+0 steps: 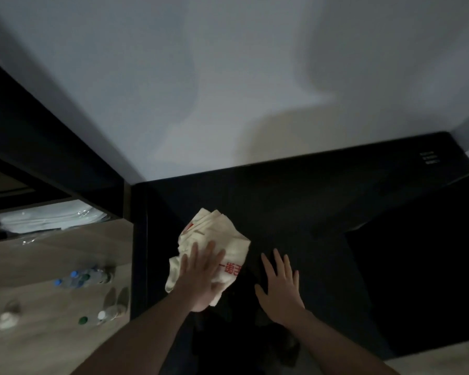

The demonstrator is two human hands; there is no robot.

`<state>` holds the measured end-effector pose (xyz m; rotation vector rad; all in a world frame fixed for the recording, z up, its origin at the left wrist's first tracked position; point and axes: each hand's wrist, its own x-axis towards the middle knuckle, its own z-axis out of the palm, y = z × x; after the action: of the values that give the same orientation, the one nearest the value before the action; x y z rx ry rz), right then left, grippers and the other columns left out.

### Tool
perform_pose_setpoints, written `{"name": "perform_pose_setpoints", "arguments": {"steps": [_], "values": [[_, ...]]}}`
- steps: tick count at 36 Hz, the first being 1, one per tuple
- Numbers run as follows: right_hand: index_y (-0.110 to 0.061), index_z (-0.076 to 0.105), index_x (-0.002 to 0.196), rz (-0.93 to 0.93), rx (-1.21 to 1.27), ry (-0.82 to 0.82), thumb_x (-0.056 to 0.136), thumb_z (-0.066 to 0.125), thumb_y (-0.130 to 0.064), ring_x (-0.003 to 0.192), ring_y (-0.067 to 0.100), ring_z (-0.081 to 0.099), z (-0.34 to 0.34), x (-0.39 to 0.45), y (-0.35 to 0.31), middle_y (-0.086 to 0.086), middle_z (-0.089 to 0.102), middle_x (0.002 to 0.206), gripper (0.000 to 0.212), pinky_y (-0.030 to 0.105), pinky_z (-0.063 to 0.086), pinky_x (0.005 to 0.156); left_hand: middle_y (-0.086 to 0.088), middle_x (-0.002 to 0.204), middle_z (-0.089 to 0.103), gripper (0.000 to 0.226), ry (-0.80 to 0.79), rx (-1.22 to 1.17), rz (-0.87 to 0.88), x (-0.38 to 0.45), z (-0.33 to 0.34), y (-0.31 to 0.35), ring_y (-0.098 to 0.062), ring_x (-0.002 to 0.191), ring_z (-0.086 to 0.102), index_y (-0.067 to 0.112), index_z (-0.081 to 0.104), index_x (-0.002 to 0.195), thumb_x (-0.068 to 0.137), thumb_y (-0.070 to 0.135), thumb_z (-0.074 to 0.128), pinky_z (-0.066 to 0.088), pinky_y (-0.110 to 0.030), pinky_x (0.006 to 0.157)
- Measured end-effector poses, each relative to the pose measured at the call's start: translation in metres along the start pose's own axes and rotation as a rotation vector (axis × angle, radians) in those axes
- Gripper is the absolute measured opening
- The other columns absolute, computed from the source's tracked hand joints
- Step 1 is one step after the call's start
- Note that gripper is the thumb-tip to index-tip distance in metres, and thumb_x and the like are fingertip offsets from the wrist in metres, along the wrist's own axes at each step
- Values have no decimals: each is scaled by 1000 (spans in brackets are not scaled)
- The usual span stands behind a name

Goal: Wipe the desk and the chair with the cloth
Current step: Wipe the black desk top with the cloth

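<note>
Left hand (201,277): flat, fingers straight and together, palm pressing down on the cloth (214,247); nothing gripped. Right hand (280,286): flat on the desk (322,190) just beside the cloth, fingers straight and spread, holding nothing.

Cloth: cream, crumpled, red printed characters along its right side. Lies on the dark desk top toward the left edge, well short of the back edge where the desk meets the pale wall (228,77).

Desk top: black, very dim lighting; surface detail near the front edge cannot be made out.

Left of the desk, on the wood-look floor (52,255): several plastic bottles (81,277) with blue, green and white caps; a pair of shoes (117,297) close to the desk's left side.
</note>
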<state>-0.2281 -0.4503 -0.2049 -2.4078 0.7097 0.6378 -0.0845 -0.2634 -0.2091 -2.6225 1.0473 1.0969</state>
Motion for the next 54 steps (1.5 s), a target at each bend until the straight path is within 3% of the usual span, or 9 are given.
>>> {"name": "perform_pose_setpoints", "arguments": {"steps": [4,8,11,16,28,35,45,50,54], "values": [[-34,-5,159,-23,-22,-58,99,43,-45,151,30,-22,9,-5,-31,-2,-23,165,79,58,-3,122,2,155,-51,82,-33,11,-80,-20,2,-50,-39,146,-38,43,-57,128,72,78,-9,-8,-62,123],[-33,-7,159,46,-52,-85,97,45,-47,150,34,-23,22,-13,-50,0,-24,164,82,61,-3,121,2,157,-48,86,-99,-12,-175,-35,9,-97,-39,149,-34,39,-38,150,89,80,6,1,-65,121],[-33,-10,159,100,-77,-117,97,45,-49,149,36,-24,29,-21,-55,0,-27,163,85,63,-2,120,2,158,-47,91,-140,-71,-220,-38,11,-124,-40,148,-37,43,-30,154,78,90,-12,2,-71,117],[-32,-14,158,187,-100,-110,96,47,-52,149,38,-24,33,-31,-48,3,-30,162,89,63,0,120,6,155,-50,87,-106,-121,-198,-41,-1,-129,-39,147,-38,40,-45,139,98,73,25,-2,-65,122],[-32,-14,158,213,-79,-38,96,48,-50,150,37,-22,-1,-15,6,2,-30,162,89,62,4,120,6,159,-45,84,-86,-229,-337,-7,-27,-116,-40,150,-33,40,-33,152,97,76,18,-4,-62,123],[-32,-15,158,168,-92,-48,98,46,-50,150,36,-23,-27,4,45,2,-31,162,87,60,2,122,3,159,-46,74,-46,-374,-458,18,-29,-60,-41,146,-39,35,-29,156,104,62,17,-8,-66,121],[-33,-12,158,124,-96,-64,99,48,-48,151,32,-21,-72,14,122,1,-27,163,86,57,3,123,3,159,-46,75,-61,-583,-345,55,-47,96,-41,140,-47,34,-24,158,106,60,22,-19,-65,118],[-32,-13,158,174,-99,-63,99,48,-47,151,34,-20,-87,12,144,2,-27,163,86,57,3,122,-1,164,-36,65,-97,-831,-243,49,-75,158,-39,147,-38,32,-14,161,109,54,19,-13,-63,121],[-31,-11,159,166,-90,-41,100,46,-44,151,35,-18,-89,9,134,3,-24,164,84,56,5,123,-5,170,-19,71,-69,-1034,-228,35,-85,148,-33,157,-15,22,-11,162,109,54,23,-2,-56,126]]}}
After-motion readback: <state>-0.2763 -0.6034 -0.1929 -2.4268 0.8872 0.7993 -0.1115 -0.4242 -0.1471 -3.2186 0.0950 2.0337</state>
